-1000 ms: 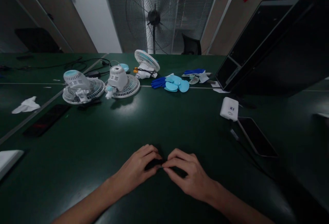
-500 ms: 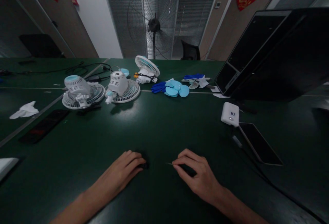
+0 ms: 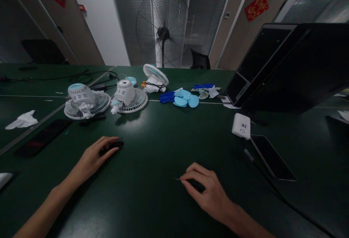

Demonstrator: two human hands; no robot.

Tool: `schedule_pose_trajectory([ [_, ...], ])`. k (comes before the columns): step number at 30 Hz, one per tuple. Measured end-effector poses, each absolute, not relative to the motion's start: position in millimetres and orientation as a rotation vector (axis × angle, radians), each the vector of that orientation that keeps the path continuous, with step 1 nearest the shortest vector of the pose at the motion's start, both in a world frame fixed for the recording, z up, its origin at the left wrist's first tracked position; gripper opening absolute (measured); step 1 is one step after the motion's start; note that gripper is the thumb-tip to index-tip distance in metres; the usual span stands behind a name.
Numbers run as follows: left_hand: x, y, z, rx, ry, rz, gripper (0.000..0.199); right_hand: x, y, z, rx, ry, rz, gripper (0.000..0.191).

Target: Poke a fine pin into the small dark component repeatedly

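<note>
On the left half of the green table, my left hand (image 3: pixel 95 157) has its fingers closed round a small black object (image 3: pixel 117 145), too dark to identify. Right of centre and nearer to me, my right hand (image 3: pixel 205 189) pinches a thin tool with a dark handle (image 3: pixel 197 185). The tool's fine metal tip (image 3: pixel 176 178) points left, just above or on the table. Beyond my left hand lie two white fans (image 3: pixel 81 99) (image 3: pixel 125 96), face down with their bases up.
A third small fan (image 3: pixel 155 78), blue gloves (image 3: pixel 167 96) and light blue fan blades (image 3: pixel 186 98) lie farther back. At right are a white box (image 3: pixel 241 126), a tablet (image 3: pixel 272 157), a cable and a monitor (image 3: pixel 294 70). A black phone-like slab (image 3: pixel 43 138) lies left.
My left hand has moved left and away from me with the black object, toward the fans. My right hand has barely moved and still pinches the tool. The view has tilted slightly up.
</note>
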State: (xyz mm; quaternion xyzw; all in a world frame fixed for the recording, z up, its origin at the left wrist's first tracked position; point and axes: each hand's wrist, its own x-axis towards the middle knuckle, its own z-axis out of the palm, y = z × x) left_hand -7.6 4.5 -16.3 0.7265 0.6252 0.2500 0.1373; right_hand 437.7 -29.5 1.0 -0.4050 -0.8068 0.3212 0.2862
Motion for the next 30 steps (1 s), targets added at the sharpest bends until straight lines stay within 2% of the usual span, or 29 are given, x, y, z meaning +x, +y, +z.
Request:
schedule_pose_trajectory([
  [3,-17,-1,-9,2.012,1.869,0.717,0.07,438,-29,1,-1.078,-2.146,0.848,0.015],
  [8,-31,-7,-7,1.965,1.878,0.71,0.05,439,-28,0,-1.07,-2.137,0.841,0.014],
  [14,-43,-6,-6,1.844,2.066,0.683,0.058,440,-28,-4,-1.095,-2.14,0.848,0.013],
  [22,-38,-5,-3,1.981,2.062,0.626,0.055,441,-27,-4,-1.076,-2.146,0.895,0.013],
  [27,-21,-10,-3,1.867,2.179,0.662,0.052,440,-25,-1,-1.065,-2.132,0.901,0.014],
  [30,-9,-10,-1,1.661,2.149,0.822,0.052,440,-24,-1,-1.058,-2.14,0.89,0.014],
])
